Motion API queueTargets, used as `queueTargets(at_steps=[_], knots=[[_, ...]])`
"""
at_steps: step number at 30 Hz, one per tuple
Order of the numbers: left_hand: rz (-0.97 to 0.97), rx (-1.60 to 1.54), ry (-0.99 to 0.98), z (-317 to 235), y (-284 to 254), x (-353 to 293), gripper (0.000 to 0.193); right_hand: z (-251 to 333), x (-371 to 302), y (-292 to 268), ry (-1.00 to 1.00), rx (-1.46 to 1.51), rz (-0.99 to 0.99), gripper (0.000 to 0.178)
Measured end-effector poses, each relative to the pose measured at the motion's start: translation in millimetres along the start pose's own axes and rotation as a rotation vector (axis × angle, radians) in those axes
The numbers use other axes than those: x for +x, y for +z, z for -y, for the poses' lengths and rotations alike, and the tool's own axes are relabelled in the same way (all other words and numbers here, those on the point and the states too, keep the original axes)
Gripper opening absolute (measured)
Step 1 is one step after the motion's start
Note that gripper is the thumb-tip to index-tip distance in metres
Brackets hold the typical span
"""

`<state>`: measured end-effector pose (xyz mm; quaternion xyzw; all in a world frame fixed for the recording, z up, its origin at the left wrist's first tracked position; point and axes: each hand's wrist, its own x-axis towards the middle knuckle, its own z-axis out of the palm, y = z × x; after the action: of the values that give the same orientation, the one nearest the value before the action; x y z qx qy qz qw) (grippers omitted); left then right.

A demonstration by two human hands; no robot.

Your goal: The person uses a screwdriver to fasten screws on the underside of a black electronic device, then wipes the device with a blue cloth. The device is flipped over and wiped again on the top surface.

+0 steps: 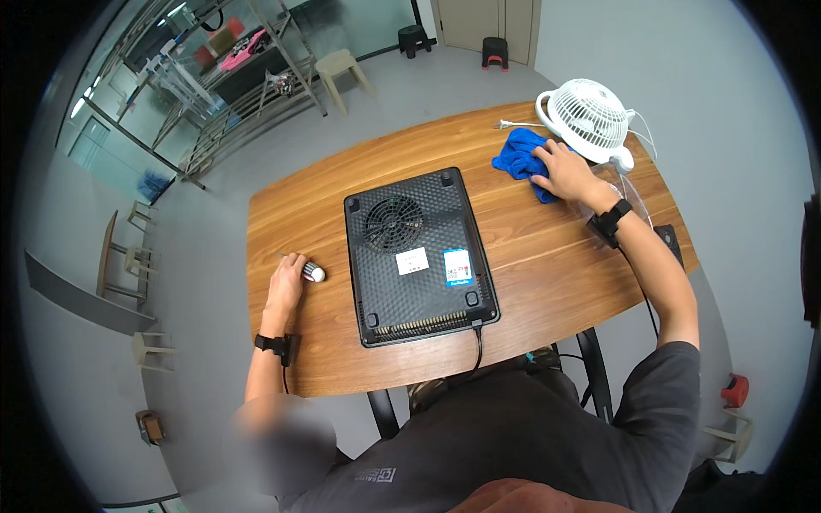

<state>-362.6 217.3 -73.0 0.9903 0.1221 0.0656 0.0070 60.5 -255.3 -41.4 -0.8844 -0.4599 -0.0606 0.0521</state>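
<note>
On the wooden table [299, 214] a black induction cooker [415, 295] lies upside down. Its round fan grille, two stickers and corner feet face up, and a cord leaves its near edge. Left of it, my left hand [288, 275] rests on the tabletop, fingers closed over what looks like a screwdriver [314, 272] with a striped, white-ended handle; its middle is hidden by the fingers. At the far right my right hand [568, 173] grips a crumpled blue cloth [520, 156], which lies on the table. Just beyond that hand is a white electric fan [588, 113].
The fan's white cord and plug [510, 125] trail on the table. Clear plastic [609, 209] lies under my right forearm, and a small black object [668, 242] sits at the right edge. Metal shelving [256, 94] and a beige stool [339, 70] stand beyond the table.
</note>
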Motion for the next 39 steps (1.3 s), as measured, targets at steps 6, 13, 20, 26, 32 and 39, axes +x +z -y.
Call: queueTargets(at_steps=[6, 13, 20, 26, 32, 39], knots=[[-0.06, 0.003, 0.039, -2, 8, -4, 0.028, 9, 6, 23, 0.032, 0.005, -0.173, 0.072], [0.004, -0.057, -0.017, -9, 2, -7, 0.025, 7, 23, 55, 0.145, 0.023, -0.075, 0.074], [-0.085, -0.083, -0.031, -27, -16, -10, 0.047, 16, 29, 20, 0.126, 0.228, -0.105, 0.063], [-0.111, -0.091, 0.052, -70, -44, 0, 0.054, 84, 46, -37, -0.004, 0.267, -0.245, 0.06], [-0.028, -0.286, 0.268, -136, -51, 7, 0.072, 167, 69, -23, -0.204, 0.301, -0.216, 0.059], [0.45, -0.178, 0.424, -176, -34, 12, 0.109, 181, 74, 39, -0.258, 0.418, 0.025, 0.058]])
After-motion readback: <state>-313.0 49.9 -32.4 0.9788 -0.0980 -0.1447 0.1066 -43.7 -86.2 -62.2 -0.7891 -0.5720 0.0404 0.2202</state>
